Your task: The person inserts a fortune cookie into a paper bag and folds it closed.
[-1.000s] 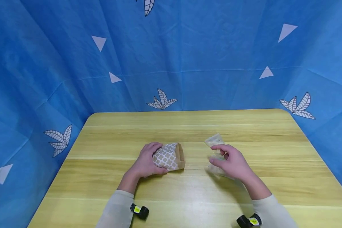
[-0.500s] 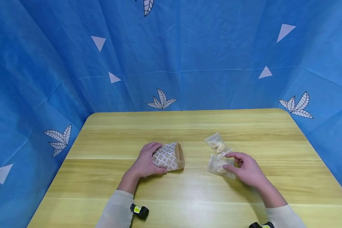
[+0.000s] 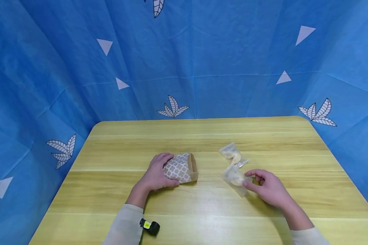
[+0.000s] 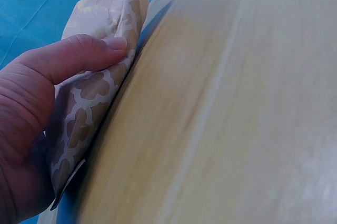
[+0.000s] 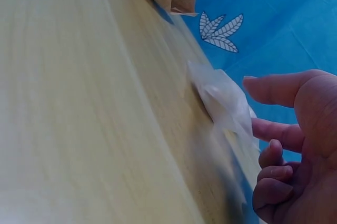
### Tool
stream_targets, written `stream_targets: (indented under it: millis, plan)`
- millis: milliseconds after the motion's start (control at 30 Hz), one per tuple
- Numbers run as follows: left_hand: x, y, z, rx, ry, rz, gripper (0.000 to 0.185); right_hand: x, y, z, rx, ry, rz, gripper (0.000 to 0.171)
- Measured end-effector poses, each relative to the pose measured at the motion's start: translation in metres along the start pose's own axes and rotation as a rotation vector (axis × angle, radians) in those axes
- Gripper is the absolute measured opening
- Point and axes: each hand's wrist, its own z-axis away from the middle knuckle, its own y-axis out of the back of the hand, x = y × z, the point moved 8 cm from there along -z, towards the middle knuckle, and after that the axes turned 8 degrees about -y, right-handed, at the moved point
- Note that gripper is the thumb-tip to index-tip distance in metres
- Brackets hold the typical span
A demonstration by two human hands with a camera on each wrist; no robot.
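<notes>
My left hand (image 3: 157, 174) grips a brown paper bag (image 3: 182, 168) with a white lattice print. The bag lies on its side on the wooden table (image 3: 202, 211), its mouth facing right. In the left wrist view my thumb (image 4: 79, 56) presses on the bag (image 4: 100, 90). My right hand (image 3: 267, 189) sits to the right, thumb and index fingertips at the near end of a clear packet (image 3: 235, 178) holding a pale round snack. The right wrist view shows that packet (image 5: 224, 98) flat on the table, with the thumb and index finger of my hand (image 5: 297, 145) spread apart beside it.
A second clear packet (image 3: 231, 154) with a snack lies just behind the first. Blue cloth (image 3: 184, 61) with leaf and triangle prints walls the table on three sides. A small black camera (image 3: 150, 226) sits on my left sleeve.
My right hand has drawn back to the right and toward me, uncovering both packets. The nearer packet has turned and slid slightly toward me. The left hand and bag have stayed put.
</notes>
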Motion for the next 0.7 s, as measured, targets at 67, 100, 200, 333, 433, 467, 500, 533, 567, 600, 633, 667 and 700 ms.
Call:
stream_targets:
  millis: [67,100,200,333,433,467,500,533,567,600,633,667,700]
  plan:
    - [0.000,0.000,0.000,0.000,0.000,-0.002,0.102,0.001,-0.001,0.003,-0.006,-0.002,-0.004,0.037]
    - [0.000,0.000,0.000,0.000,0.001,-0.002,0.102,0.001,-0.001,0.004,-0.009,0.002,-0.006,0.037]
    - [-0.001,0.000,0.000,0.003,0.002,-0.001,0.102,0.001,-0.001,0.009,-0.012,0.002,-0.020,0.035]
    - [-0.002,0.000,0.001,0.006,0.007,0.000,0.102,-0.003,-0.003,0.014,-0.018,0.021,-0.035,0.032]
    - [-0.002,0.000,0.001,0.009,0.008,-0.001,0.102,-0.006,-0.005,0.017,-0.038,0.030,-0.047,0.031]
    - [-0.002,0.000,0.001,0.009,0.008,0.000,0.102,-0.007,-0.006,0.017,-0.046,0.033,-0.051,0.030]
    - [-0.002,0.000,0.001,0.009,0.007,-0.001,0.102,-0.007,-0.006,0.018,-0.054,0.037,-0.057,0.030]
    - [-0.002,0.000,0.001,0.009,0.005,-0.002,0.102,-0.008,-0.007,0.017,-0.060,0.041,-0.065,0.030]
    - [-0.002,0.000,0.001,0.009,0.004,-0.001,0.102,-0.008,-0.007,0.017,-0.064,0.048,-0.074,0.031]
    - [-0.002,0.000,0.001,0.009,0.003,0.001,0.102,-0.008,-0.006,0.016,-0.068,0.059,-0.083,0.032]
    - [-0.002,0.000,0.001,0.008,0.002,0.002,0.102,-0.009,-0.006,0.014,-0.075,0.074,-0.092,0.034]
    - [-0.002,0.000,0.001,0.007,0.001,0.004,0.102,-0.009,-0.005,0.013,-0.083,0.092,-0.100,0.037]
    - [-0.002,0.000,0.001,0.007,0.000,0.005,0.102,-0.009,-0.005,0.010,-0.096,0.117,-0.105,0.041]
